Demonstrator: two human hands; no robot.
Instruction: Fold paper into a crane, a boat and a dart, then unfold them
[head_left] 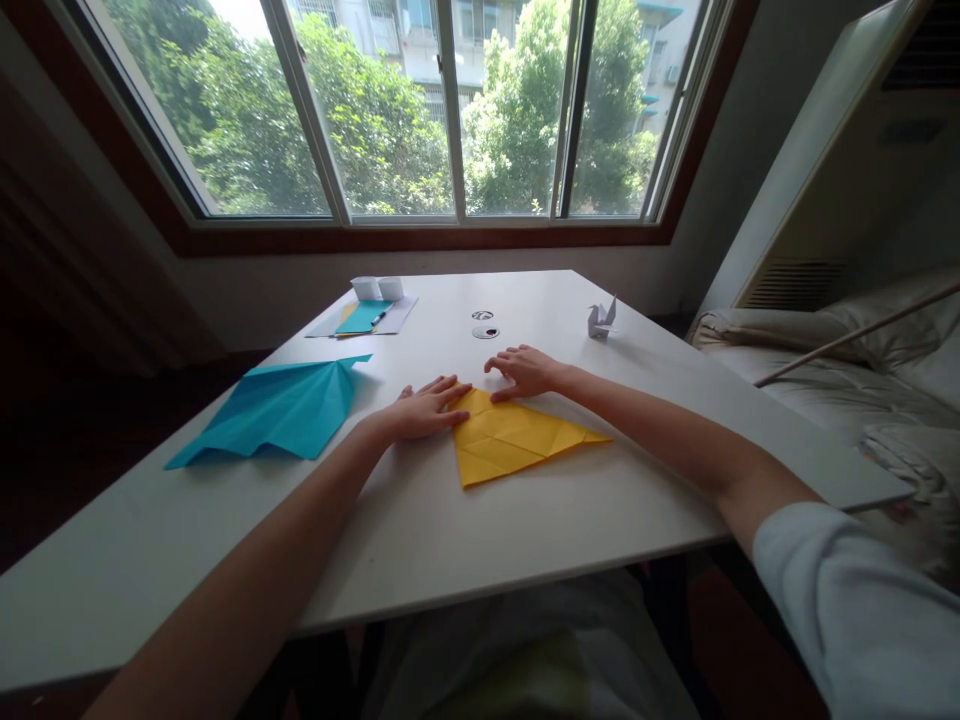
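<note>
A folded sheet of yellow origami paper [510, 440] lies on the white table in front of me, crease lines across it and a narrow point at its right. My left hand [429, 408] rests on its upper left corner with the fingers stretched out. At the paper's top edge is my right hand [525, 372], its fingers spread and slightly bent, the thumb touching the paper. Left of my hands lies a creased sheet of blue paper [281, 408], partly raised off the table.
A white folded paper crane [601, 318] stands at the back right of the table [420, 560]. Two small round items [486, 332] lie in the middle. At the back left are white cups [365, 289], a pen [381, 314] and stacked coloured sheets [361, 318].
</note>
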